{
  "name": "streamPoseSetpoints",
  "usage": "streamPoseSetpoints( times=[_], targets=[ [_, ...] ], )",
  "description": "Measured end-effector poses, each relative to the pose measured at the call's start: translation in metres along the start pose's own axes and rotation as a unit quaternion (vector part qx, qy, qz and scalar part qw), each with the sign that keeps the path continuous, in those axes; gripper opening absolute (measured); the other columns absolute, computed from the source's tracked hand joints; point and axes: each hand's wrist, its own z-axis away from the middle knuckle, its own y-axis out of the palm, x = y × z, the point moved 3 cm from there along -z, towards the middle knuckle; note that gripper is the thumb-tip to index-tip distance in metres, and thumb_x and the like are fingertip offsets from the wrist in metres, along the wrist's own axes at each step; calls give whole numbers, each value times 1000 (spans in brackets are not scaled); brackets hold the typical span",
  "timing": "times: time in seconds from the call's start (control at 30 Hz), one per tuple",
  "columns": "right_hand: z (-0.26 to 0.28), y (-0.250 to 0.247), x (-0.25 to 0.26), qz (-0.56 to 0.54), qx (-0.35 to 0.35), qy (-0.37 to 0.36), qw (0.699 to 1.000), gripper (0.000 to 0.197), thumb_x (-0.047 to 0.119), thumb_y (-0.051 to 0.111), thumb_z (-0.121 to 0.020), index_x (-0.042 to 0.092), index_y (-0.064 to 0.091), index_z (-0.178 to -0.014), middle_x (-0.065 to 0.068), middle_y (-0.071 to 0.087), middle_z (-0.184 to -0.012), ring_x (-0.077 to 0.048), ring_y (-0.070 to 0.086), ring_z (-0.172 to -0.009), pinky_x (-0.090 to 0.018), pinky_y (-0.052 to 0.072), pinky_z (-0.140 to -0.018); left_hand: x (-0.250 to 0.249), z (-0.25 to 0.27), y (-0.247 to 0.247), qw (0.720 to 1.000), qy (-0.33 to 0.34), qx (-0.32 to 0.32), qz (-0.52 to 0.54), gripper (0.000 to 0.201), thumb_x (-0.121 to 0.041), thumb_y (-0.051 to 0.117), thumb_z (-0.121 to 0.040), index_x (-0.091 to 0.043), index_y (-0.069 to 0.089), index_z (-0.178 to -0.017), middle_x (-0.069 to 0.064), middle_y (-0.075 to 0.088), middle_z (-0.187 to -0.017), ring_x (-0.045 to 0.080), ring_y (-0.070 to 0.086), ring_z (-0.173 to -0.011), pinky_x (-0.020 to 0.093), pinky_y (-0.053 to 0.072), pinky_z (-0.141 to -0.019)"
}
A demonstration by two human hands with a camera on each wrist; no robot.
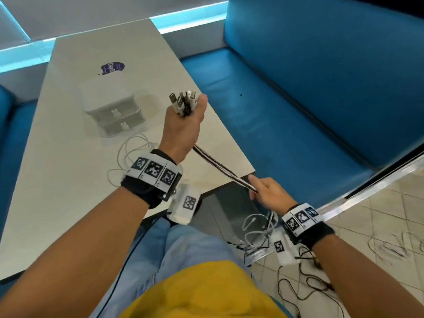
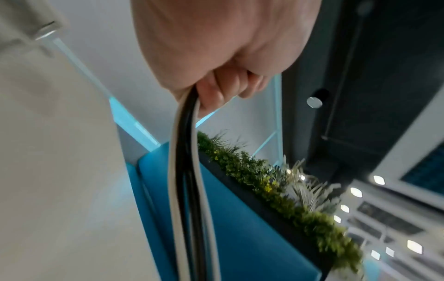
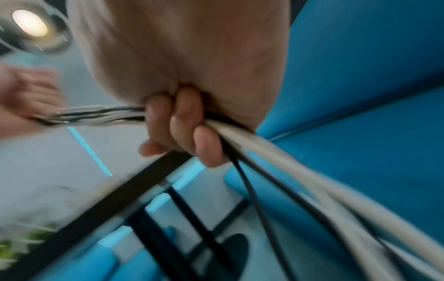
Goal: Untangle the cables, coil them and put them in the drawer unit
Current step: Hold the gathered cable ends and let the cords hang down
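My left hand [image 1: 183, 125] is raised above the table's right edge and grips a bundle of black and white cables [image 1: 222, 168], their USB plugs [image 1: 183, 101] sticking up out of the fist. The bundle runs taut down to my right hand [image 1: 263, 191], which grips it lower, just off the table's corner. In the left wrist view the cables [image 2: 186, 171] hang from my curled fingers [image 2: 216, 91]. In the right wrist view the cables [image 3: 276, 161] pass under my fingers [image 3: 182, 121] and trail to the floor. The white drawer unit [image 1: 112, 109], drawers closed, stands on the table left of my left hand.
A loose white cable [image 1: 133, 152] lies on the white table [image 1: 57, 191] in front of the unit. A purple packet [image 1: 112, 68] lies farther back. More cable slack [image 1: 259, 235] trails on the tiled floor. A blue bench [image 1: 286, 111] runs along the right.
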Motion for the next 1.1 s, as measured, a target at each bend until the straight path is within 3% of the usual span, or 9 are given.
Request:
streamPoseSetpoints(
  times=[0.2,0.27,0.43,0.5,0.6,0.73,0.9,0.97,1.1],
  targets=[
    [-10,-13,-28,99,-50,29,993,38,38,41,-99,14,49,-70,-1,51,-62,-27,53,-70,-34,38,-66,22,5,11,921,149,140,-333,28,-19,60,-87,-21,62,-59,-5,69,-70,14,66,-72,22,49,-68],
    [-10,-17,-10,97,-103,17,990,27,37,45,-96,16,52,-80,-2,55,-65,-28,53,-70,-35,41,-67,30,10,17,893,159,186,-379,20,-27,56,-79,-16,68,-67,0,74,-79,23,70,-86,36,54,-72],
    [-1,-27,49,21,-111,-95,989,18,9,57,-87,22,45,-88,1,52,-66,-16,44,-60,-32,42,-61,40,41,55,745,288,281,-533,31,-55,55,-80,-31,67,-96,-5,72,-87,22,66,-82,35,50,-68],
    [2,-39,59,-55,-100,-107,988,14,11,55,-91,22,46,-91,1,50,-65,-13,42,-56,-23,39,-54,40,45,63,739,300,262,-543,39,-65,58,-77,-34,64,-99,-6,71,-86,19,64,-81,33,47,-67],
    [10,-55,70,-164,-60,-85,981,12,28,42,-101,28,47,-90,-2,49,-57,-18,44,-50,-31,38,-51,36,45,67,724,289,267,-566,39,-64,59,-79,-26,63,-85,-8,64,-73,21,60,-73,30,36,-60],
    [19,-67,86,-265,-25,-104,958,16,26,38,-104,20,43,-90,6,46,-47,-7,32,-39,-22,24,-44,25,42,67,814,218,312,-439,35,-34,65,-85,-22,46,-58,-7,45,-52,22,47,-54,30,31,-54],
    [15,-62,68,-393,-39,-124,910,41,53,43,-91,15,51,-78,1,25,-47,-9,16,-37,-17,17,-42,-2,38,62,897,181,284,-285,42,-36,65,-87,-4,54,-62,5,48,-53,20,43,-53,32,39,-55],
    [11,-48,39,-373,-75,-91,920,30,41,58,-82,13,49,-75,6,27,-44,-9,20,-36,-17,20,-40,-18,31,53,925,185,242,-226,42,-39,63,-86,-4,58,-63,20,55,-60,19,48,-56,39,46,-60],
    [6,7,-55,-156,-76,13,985,31,27,75,-73,17,48,-61,5,43,-50,-11,39,-47,-26,37,-52,-42,25,39,932,223,199,-206,36,-27,63,-89,-13,52,-58,8,42,-55,17,36,-53,30,35,-54]
  ],
)
